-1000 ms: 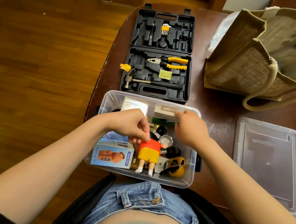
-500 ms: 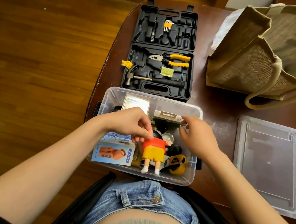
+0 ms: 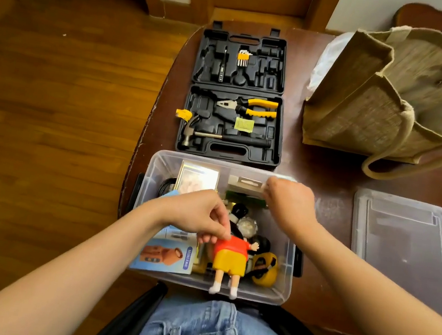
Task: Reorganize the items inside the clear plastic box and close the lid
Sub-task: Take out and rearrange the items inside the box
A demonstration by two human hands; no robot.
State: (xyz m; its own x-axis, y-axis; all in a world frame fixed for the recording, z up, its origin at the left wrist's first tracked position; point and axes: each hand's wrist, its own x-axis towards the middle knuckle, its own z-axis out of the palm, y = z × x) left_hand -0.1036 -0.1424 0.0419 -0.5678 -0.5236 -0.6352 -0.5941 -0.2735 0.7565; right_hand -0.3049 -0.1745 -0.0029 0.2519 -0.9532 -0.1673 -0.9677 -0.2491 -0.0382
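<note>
Since the earlier frame the right hand [image 3: 287, 206] has lifted toward the box's far wall, pinching a carded packet [image 3: 246, 184]. The left hand [image 3: 201, 217] grips the doll [image 3: 229, 257] inside the clear box [image 3: 154, 166]. The lid [image 3: 402, 251] lies apart on the dark bench [image 3: 329, 166], beside the wooden floor [image 3: 50, 113].

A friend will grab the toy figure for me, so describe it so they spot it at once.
On the dark table, find the clear plastic box nearest the seated person. The toy figure stands at its near wall, held at the top by the left hand. Only it has a red shirt, yellow shorts and white socks.
</note>
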